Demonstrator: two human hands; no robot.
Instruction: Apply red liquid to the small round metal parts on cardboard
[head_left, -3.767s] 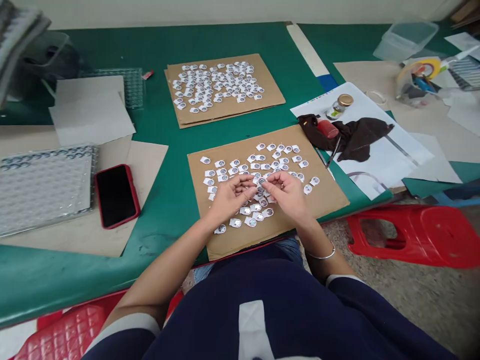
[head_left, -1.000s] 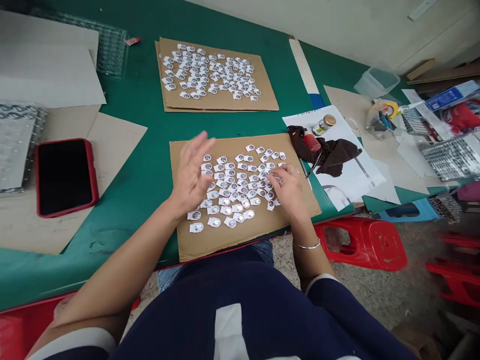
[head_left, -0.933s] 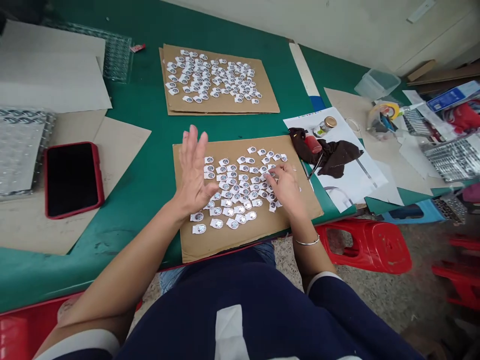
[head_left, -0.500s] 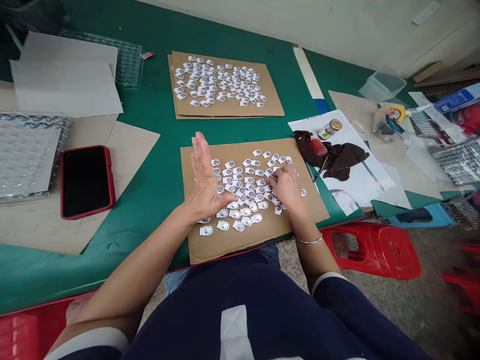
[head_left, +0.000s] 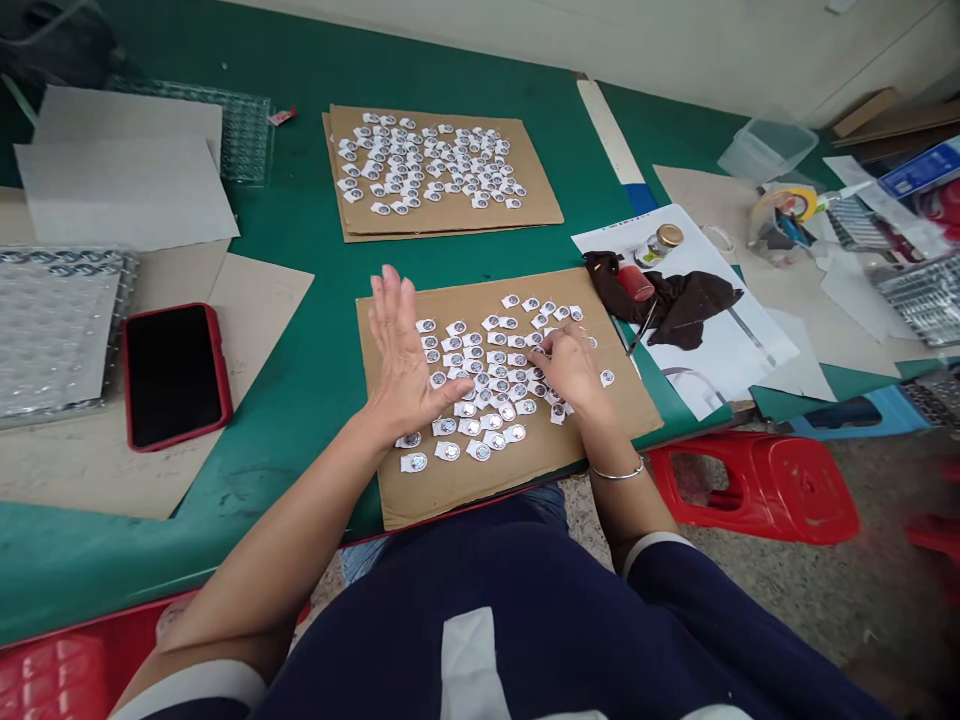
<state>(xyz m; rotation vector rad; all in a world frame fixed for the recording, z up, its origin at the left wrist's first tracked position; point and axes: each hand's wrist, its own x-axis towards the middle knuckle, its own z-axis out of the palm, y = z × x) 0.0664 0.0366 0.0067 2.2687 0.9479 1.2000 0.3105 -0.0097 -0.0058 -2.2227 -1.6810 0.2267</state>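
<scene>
Many small round emblem pieces (head_left: 490,440) with white paper tabs lie in loose rows on a brown cardboard sheet (head_left: 420,498) in front of me. My left hand (head_left: 401,365) is raised over the sheet's left part, palm turned inward, its fingers stretched out and thumb apart; it holds nothing. On the right side of the sheet, my right hand (head_left: 574,370) is low among the pieces, thumb and fingers bent together at one of the rows. What sits between those fingertips is hidden.
Behind lies a second cardboard stack (head_left: 450,222) covered with similar pieces. To the right are a brown cloth (head_left: 694,305), tweezers (head_left: 643,325) and a glass jar (head_left: 660,245) on white paper. A red-cased phone (head_left: 176,375) lies left. A red stool (head_left: 787,485) stands right.
The left hand's fingers have spread slightly and its palm shows more. My right hand stays at nearly the same spot among the pieces. The whole view has shifted a little.
</scene>
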